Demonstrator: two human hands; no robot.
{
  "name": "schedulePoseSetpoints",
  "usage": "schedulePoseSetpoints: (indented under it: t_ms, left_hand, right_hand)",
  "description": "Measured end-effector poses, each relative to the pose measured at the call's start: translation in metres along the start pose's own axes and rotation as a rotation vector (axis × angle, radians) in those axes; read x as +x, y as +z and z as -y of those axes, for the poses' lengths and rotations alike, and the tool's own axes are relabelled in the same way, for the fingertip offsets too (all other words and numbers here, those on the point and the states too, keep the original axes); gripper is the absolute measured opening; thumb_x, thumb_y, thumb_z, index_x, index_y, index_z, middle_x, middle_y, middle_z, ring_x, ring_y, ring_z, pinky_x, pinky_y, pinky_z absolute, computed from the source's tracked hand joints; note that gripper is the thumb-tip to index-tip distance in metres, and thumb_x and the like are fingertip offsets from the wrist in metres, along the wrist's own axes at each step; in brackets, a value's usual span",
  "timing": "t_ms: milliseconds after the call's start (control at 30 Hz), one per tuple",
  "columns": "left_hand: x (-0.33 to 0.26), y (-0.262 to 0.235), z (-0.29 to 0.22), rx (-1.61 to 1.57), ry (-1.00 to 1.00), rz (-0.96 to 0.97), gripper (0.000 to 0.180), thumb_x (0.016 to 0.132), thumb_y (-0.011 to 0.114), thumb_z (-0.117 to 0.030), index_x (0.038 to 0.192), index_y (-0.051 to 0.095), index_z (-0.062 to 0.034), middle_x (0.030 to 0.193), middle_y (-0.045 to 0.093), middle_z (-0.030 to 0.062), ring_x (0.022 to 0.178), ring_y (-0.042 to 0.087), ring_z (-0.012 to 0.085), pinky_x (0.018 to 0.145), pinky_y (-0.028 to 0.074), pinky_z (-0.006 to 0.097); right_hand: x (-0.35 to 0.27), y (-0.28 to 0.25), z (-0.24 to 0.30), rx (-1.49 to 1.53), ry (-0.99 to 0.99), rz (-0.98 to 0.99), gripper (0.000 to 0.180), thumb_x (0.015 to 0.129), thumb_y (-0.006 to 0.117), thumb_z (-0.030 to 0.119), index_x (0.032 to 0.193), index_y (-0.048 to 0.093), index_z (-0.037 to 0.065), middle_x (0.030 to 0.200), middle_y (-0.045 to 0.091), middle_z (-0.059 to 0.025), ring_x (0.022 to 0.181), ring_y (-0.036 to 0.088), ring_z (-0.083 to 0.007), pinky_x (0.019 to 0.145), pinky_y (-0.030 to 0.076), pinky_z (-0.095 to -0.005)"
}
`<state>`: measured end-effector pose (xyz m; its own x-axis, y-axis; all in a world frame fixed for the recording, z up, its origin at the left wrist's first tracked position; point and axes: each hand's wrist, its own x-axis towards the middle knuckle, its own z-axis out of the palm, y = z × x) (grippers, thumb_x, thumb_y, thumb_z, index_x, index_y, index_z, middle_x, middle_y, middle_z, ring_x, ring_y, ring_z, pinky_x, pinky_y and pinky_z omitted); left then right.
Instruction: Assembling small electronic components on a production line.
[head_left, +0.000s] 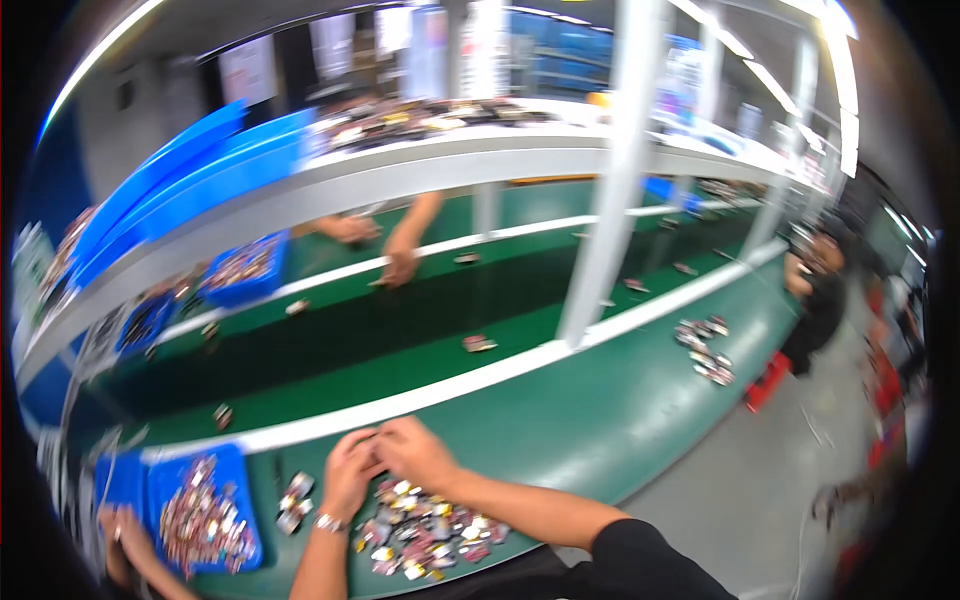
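Note:
Both hands meet over the green worktop with their fingertips drawn together. My left hand [350, 478] has its fingers bent inward, and a bracelet shows at that wrist. My right hand [415, 455] comes in from the right and pinches against the left one. Whatever sits between the fingers is hidden and blurred. Just below the hands spreads a loose pile of small parts [425, 535], silver, yellow and reddish. To the left of my left hand lies a smaller cluster of similar parts [295, 503].
A blue bin [252, 515] of small parts stands at left, beside another person's hand [125, 530]. Beyond a white rail [460, 382] runs a dark-green belt [400, 345] with scattered parts. Across it are a co-worker's hands [403, 258]. A white post [605, 220] rises ahead, supporting a shelf [450, 155].

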<state>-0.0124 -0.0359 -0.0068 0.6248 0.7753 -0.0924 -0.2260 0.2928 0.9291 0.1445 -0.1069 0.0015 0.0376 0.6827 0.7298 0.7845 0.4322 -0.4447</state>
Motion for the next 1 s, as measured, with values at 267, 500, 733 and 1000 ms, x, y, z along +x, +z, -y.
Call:
schedulePoseSetpoints:
  t_ms: [267, 500, 733, 1000]
  left_hand:
    - [0.006, 0.008, 0.011, 0.094, 0.084, -0.124, 0.02, 0.096, 0.052, -0.006, 0.115, 0.054, -0.0011, 0.094, 0.065, 0.0055, 0.078, 0.065, 0.0115, 0.063, 0.057, 0.025]
    - [0.005, 0.027, 0.01, 0.215, 0.174, -0.158, 0.017, 0.097, 0.05, -0.004, 0.113, 0.053, 0.0013, 0.099, 0.067, 0.011, 0.08, 0.067, 0.0139, 0.059, 0.057, 0.023]
    - [-0.003, 0.011, 0.009, 0.319, 0.239, -0.166, 0.02, 0.098, 0.049, -0.003, 0.116, 0.053, 0.0032, 0.103, 0.067, 0.0125, 0.083, 0.066, 0.0141, 0.059, 0.055, 0.021]
    - [0.0, 0.013, 0.0, 0.156, 0.164, 0.084, 0.028, 0.096, 0.053, -0.002, 0.124, 0.051, 0.0025, 0.118, 0.061, 0.0121, 0.106, 0.062, 0.0189, 0.087, 0.057, 0.033]
  right_hand:
    - [-0.003, -0.005, 0.005, 0.068, 0.051, -0.039, 0.016, 0.08, 0.065, 0.005, 0.095, 0.059, 0.001, 0.097, 0.055, -0.0107, 0.092, 0.057, -0.0287, 0.077, 0.051, -0.0372]
    - [-0.006, -0.001, -0.004, 0.37, 0.373, -0.04, 0.017, 0.087, 0.062, 0.006, 0.103, 0.06, 0.0, 0.103, 0.057, -0.0132, 0.085, 0.062, -0.0293, 0.075, 0.052, -0.0359]
    - [-0.002, 0.005, 0.007, 0.454, 0.375, -0.008, 0.018, 0.087, 0.06, 0.006, 0.105, 0.062, 0.002, 0.101, 0.059, -0.0137, 0.083, 0.064, -0.0284, 0.073, 0.053, -0.0356]
    - [0.004, -0.019, 0.01, 0.259, 0.232, -0.085, 0.017, 0.081, 0.065, 0.002, 0.097, 0.066, 0.005, 0.091, 0.061, -0.0109, 0.08, 0.064, -0.0292, 0.069, 0.054, -0.0372]
